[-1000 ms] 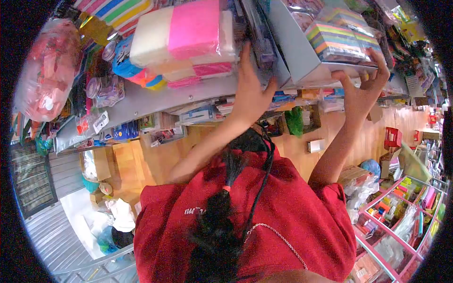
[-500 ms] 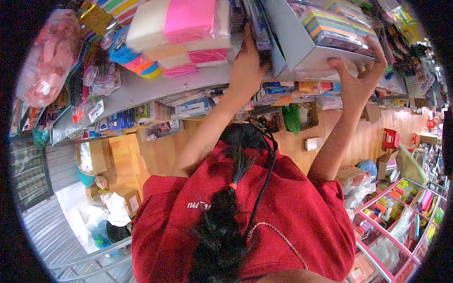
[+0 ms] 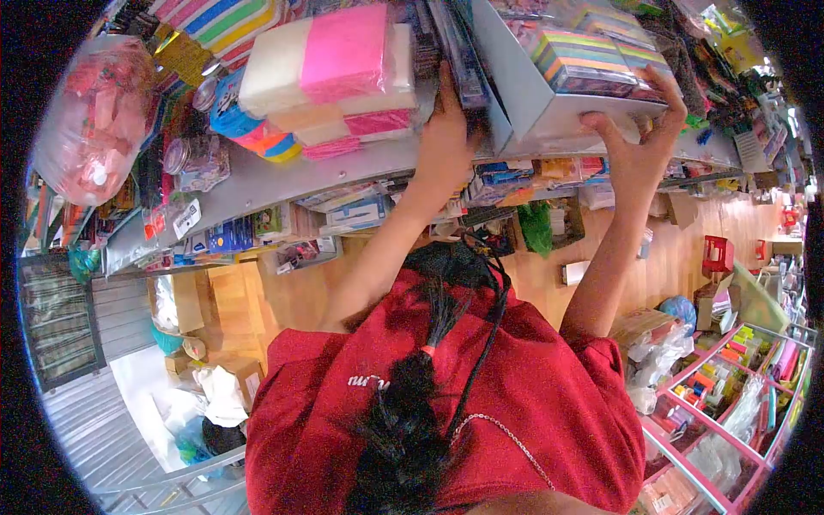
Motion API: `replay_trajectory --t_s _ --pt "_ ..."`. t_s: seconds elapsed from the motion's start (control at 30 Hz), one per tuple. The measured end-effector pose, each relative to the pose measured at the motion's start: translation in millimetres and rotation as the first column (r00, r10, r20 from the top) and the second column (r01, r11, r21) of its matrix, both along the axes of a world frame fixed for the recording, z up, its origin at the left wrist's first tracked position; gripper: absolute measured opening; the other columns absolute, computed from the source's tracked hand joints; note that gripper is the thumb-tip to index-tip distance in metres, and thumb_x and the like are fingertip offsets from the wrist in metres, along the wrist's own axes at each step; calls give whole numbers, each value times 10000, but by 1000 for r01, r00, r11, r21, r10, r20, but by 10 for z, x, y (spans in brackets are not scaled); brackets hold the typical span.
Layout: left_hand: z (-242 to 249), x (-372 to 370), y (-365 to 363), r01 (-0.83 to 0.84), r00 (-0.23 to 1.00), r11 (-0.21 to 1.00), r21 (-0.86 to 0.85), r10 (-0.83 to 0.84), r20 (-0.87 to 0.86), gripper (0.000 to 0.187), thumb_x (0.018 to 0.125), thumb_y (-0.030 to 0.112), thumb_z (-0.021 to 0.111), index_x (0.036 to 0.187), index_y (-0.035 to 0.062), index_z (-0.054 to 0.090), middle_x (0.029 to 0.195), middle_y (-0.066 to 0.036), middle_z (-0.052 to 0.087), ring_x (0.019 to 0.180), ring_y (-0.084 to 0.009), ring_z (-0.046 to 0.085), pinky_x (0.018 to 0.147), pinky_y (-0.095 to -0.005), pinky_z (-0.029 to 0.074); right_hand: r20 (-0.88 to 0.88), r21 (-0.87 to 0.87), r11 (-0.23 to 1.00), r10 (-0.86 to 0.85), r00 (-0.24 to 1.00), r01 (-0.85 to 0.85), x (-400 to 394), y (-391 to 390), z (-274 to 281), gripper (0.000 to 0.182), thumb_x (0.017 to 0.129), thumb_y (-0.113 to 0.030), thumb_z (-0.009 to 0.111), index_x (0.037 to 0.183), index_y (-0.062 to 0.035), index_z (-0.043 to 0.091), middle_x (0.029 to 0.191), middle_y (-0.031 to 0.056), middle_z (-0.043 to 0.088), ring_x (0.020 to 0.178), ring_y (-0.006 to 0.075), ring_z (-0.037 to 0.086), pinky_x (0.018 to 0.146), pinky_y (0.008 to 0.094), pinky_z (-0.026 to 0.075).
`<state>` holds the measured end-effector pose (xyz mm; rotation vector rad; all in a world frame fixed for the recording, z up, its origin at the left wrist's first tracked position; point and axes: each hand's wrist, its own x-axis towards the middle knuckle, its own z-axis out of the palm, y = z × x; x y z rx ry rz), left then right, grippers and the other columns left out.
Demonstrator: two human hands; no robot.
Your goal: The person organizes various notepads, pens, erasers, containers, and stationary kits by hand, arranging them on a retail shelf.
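Along a crowded gray shelf (image 3: 257, 182), the right hand (image 3: 637, 150) clasps a white box (image 3: 558, 120) of multicolored packs (image 3: 577, 58), seemingly steadying it, while the left hand (image 3: 445, 142), grip impossible to tell, sits by dark packets (image 3: 462, 47), where tight spacing calls for care.

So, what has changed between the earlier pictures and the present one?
The left hand has reached a little farther in, beside the dark packs. The grey box has shifted slightly left, toward the pink and white packages, with the right hand. Its grip and the packages look unchanged.
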<state>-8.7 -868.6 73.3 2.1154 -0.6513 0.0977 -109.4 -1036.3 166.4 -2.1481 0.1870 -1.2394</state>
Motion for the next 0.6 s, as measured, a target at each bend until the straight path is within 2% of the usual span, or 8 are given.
replay_trajectory --t_s 0.1,0.2,0.3,0.4,0.5,0.6 --pt "2 -18 -17 2 1000 1000 -27 -2 5 964 684 -12 631 1409 20 -3 1149 -345 480 891 -485 554 749 -473 488 -32 6 999 -34 999 35 -14 21 15 814 515 -125 845 1210 -128 421 1250 28 434 1154 190 426 942 410 403" --pt "46 -5 7 7 1000 1000 2 -7 -18 965 681 -15 632 1407 14 -3 1133 -348 486 886 -487 555 746 -475 488 -6 18 1000 2 1000 -2 -13 14 10 808 518 -118 842 1209 -128 423 1246 26 433 1141 191 431 936 411 410" --pt "-26 22 4 21 1000 999 -31 -21 4 945 677 -24 627 1403 11 22 1168 -343 464 893 -483 555 751 -478 489 0 -69 998 -14 1000 14 1 -26 -2 809 520 -121 844 1210 -123 422 1243 25 431 1130 189 432 930 402 416" --pt "-60 32 -25 0 995 996 -90 9 95 934 664 -20 629 1398 14 51 1271 -332 377 916 -481 548 762 -472 495 1 -8 1000 16 1000 -16 0 -8 2 805 527 -115 843 1212 -116 420 1239 28 430 1110 184 436 922 384 423" --pt "-44 25 -56 -8 962 986 -164 52 266 924 655 -16 626 1394 16 73 1353 -312 274 946 -487 534 780 -463 498 9 -78 997 -3 1000 4 -3 -43 -17 803 529 -116 843 1212 -113 421 1234 29 429 1086 178 442 914 367 425" --pt "24 6 -16 4 995 992 -130 9 99 913 655 -23 606 1395 16 73 1377 -304 231 998 -496 505 800 -463 494 15 -51 999 -1 1000 2 -1 -22 -11 799 532 -121 843 1210 -113 421 1233 30 429 1083 179 444 908 359 425"
